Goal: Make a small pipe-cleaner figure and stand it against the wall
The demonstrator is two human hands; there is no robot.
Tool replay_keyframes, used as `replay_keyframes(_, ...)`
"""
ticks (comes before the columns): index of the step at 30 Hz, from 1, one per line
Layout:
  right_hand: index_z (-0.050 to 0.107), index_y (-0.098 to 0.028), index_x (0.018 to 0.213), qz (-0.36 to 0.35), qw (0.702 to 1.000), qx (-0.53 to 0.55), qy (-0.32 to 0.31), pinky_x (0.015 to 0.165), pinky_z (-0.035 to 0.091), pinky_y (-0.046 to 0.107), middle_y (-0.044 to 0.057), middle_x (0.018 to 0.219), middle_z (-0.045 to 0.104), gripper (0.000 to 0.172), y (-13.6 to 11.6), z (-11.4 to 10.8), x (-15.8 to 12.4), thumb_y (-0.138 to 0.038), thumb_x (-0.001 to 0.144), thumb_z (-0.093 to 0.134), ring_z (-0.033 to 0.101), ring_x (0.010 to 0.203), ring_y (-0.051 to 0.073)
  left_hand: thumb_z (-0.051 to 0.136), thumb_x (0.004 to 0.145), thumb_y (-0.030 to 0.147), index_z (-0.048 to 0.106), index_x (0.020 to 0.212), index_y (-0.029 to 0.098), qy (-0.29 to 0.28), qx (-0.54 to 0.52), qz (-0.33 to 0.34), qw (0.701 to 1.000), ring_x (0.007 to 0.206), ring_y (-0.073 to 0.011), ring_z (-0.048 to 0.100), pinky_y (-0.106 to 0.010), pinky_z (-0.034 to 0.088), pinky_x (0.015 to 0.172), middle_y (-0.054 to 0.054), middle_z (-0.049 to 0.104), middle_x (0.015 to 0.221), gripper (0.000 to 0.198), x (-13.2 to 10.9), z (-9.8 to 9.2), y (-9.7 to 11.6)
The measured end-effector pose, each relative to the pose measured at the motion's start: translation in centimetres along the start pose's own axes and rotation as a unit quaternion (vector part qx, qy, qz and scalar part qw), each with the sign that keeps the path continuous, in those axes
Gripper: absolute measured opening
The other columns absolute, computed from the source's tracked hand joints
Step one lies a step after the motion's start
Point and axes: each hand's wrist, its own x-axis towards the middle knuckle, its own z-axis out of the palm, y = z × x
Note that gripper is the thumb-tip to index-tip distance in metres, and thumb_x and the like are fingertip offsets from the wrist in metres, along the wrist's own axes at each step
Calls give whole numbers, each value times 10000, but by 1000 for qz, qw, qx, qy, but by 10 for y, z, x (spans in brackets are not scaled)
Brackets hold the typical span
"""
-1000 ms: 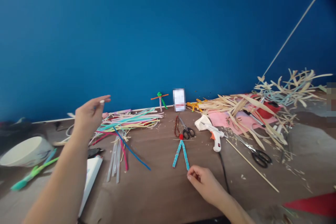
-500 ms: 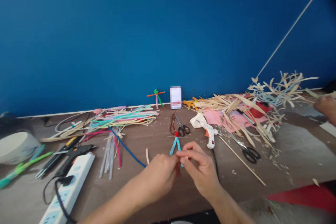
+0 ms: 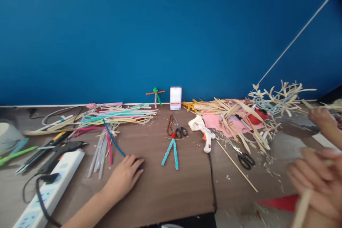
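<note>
My left hand (image 3: 125,172) rests low on the table, its fingers curled over the lower end of a blue pipe cleaner (image 3: 113,138). A little blue shows between finger and thumb. At the lower right edge, a large blurred hand, which appears to be my right hand (image 3: 316,181), is closed around a pale flat strip (image 3: 302,207). Lying in the middle of the table is a small figure with two light-blue wrapped pipe cleaner legs (image 3: 175,153) spread apart and a red top (image 3: 173,135). Neither hand touches it.
Scissors (image 3: 181,131) and a white glue gun (image 3: 208,137) lie beyond the figure. Pipe cleaners (image 3: 125,114), glue sticks (image 3: 97,156) and a power strip (image 3: 53,188) are leftward. Pale husk strips (image 3: 229,108), more scissors (image 3: 245,160) and a co-worker's hand (image 3: 324,121) are rightward.
Both hands have come away from the blue-legged figure, which now lies uncovered. My left hand has moved left onto the blue pipe cleaner; my right hand appears to have swung far right.
</note>
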Motion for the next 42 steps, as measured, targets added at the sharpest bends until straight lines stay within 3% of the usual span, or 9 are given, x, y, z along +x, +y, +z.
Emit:
replay_keyframes(3,548,-260,755,100,988,38,-112,362,136,253,-73,424,252,266,20,58,-1,-513,727,472,195,318,35,426,750,177,581,938,192,54,13,-34,998,831,-229,526,-374,425,756,-93,579,904,244,11,-4,-12)
replay_keyframes(6,555,-196,793,73,937,-163,-299,440,275,236,-48,493,421,235,52,132,-8,-418,726,516,380,431,74,396,757,159,576,947,171,37,-49,-42,997,835,-200,545,-322,430,755,-84,600,877,262,41,-9,8)
replay_keyframes(13,540,-167,839,-43,837,-452,-304,580,336,257,63,759,612,218,95,215,-16,-357,744,494,569,703,186,463,735,256,598,782,161,-54,-119,-150,980,747,-198,586,-288,423,672,-87,633,790,171,113,19,73)
replay_keyframes(16,531,-152,834,-48,818,-491,-295,575,344,266,93,791,620,170,99,223,-18,-288,743,482,585,710,214,498,684,196,591,774,148,-43,-127,-161,978,720,-199,580,-289,419,654,-85,624,764,138,118,32,79)
replay_keyframes(19,522,-163,774,-49,846,-456,-272,555,336,240,56,716,616,83,99,222,-22,-215,723,482,580,663,185,496,673,169,585,797,145,16,-253,-206,945,650,-162,558,-267,417,631,-48,596,681,154,108,38,82)
replay_keyframes(24,488,-191,708,-85,915,-318,-234,534,328,203,-17,614,572,29,84,211,-35,-187,728,468,533,576,121,561,663,228,533,970,129,77,-699,-258,662,591,-106,533,-226,428,567,-33,577,758,323,90,18,91)
replay_keyframes(27,484,-195,692,-98,927,-266,-246,541,341,197,-23,617,567,52,73,206,-44,-165,727,460,523,570,113,638,627,275,545,1017,115,5,-772,-282,570,503,-79,499,-202,400,498,-20,582,682,431,88,2,93)
replay_keyframes(37,523,-198,722,-49,921,-266,-281,590,369,216,-2,675,621,63,79,202,-54,-257,740,509,573,643,143,688,582,173,593,924,123,-39,-836,-279,472,488,-55,504,-167,398,507,2,578,621,358,81,15,87)
replay_keyframes(42,534,-199,735,-48,918,-265,-292,580,362,207,-2,668,622,66,82,206,-48,-222,756,475,573,637,136,657,572,118,599,843,127,-29,-837,-264,478,556,-74,522,-182,418,544,-3,571,649,278,81,7,83)
